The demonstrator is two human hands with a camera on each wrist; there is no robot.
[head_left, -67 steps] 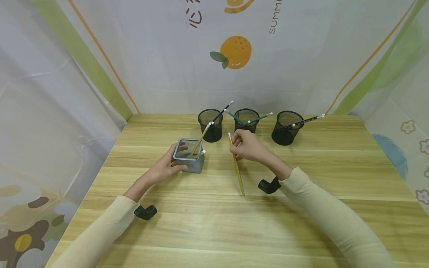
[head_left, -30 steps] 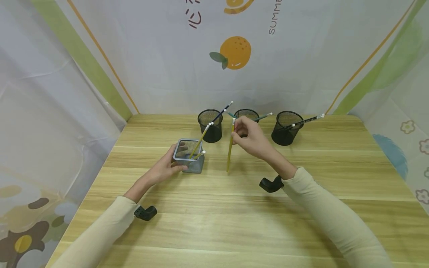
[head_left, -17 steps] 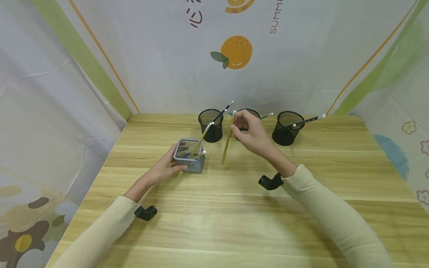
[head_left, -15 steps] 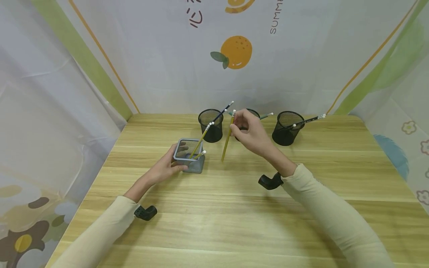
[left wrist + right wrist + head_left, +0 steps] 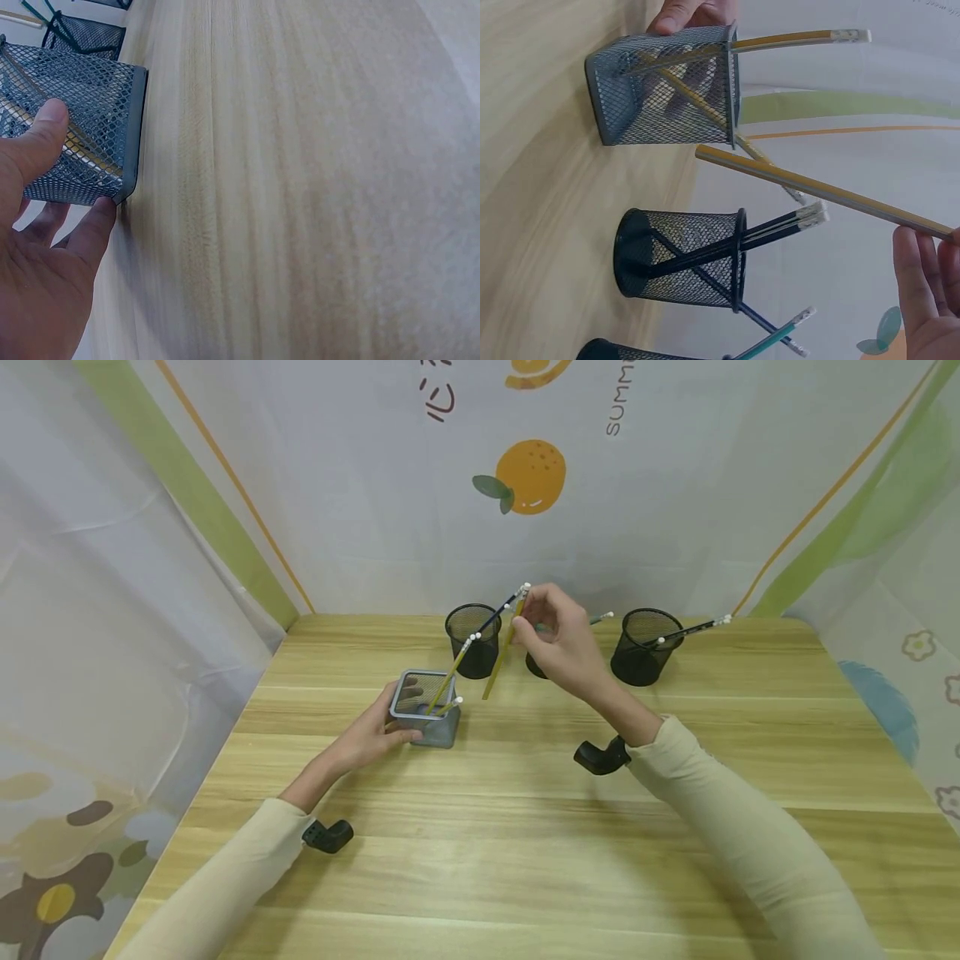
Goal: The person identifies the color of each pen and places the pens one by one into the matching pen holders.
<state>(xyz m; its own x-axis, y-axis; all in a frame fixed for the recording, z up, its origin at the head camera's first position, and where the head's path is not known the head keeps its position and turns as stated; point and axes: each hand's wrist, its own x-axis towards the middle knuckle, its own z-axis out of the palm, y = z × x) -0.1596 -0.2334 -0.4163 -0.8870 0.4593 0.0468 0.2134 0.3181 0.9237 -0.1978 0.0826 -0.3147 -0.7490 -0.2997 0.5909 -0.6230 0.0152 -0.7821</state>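
My left hand [image 5: 369, 735] grips a square grey mesh pencil holder [image 5: 442, 737] from its left side, thumb at the front and fingers behind. The holder stands on the wooden table with yellow pencils [image 5: 802, 39] leaning inside it. Between thumb and fingertips, my right hand [image 5: 562, 639] pinches another yellow pencil [image 5: 817, 189] near its white eraser end. That pencil slants in the air, its lower end pointing down toward the square holder, to the right of its rim. In the right wrist view this end appears close beside the holder's opening.
Along the back stand round black mesh holders: a left one [image 5: 476, 658] with dark blue pencils, a middle one [image 5: 537, 668] mostly hidden by my right hand, and a right one [image 5: 636, 667] with black pencils. A printed curtain [image 5: 420, 527] hangs behind the table [image 5: 450, 860].
My right hand has lifted the yellow pencil up and toward the back, and its lower end has swung left toward the square holder. My left hand stays put on the holder.
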